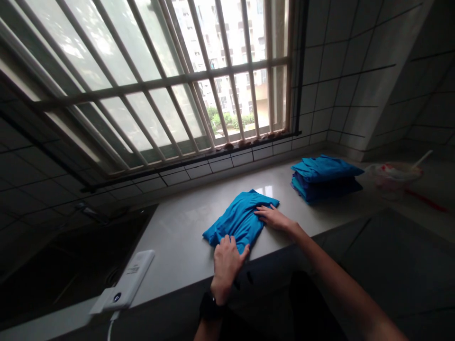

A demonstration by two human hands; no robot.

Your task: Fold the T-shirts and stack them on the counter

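Note:
A folded bright blue cloth [234,215], perhaps a garment, lies on the pale countertop with wrinkles across its top. At its near edge is my left hand [227,260], fingers bent onto the fabric and thumb spread away from them; a dark watch is on that wrist. My right hand [273,218] rests on the cloth's right side, fingers stretched out and lying nearly flat. Farther right stands a stack of folded blue cloths [325,177], lighter blue on top and darker below, apart from both hands.
A white power bank [133,277] with a cable lies at the counter's left, beside a dark sink [81,265] with a tap. A clear bowl [394,177] with a white handle sticking out and a red item [426,200] are at right. Behind is a barred window [177,80].

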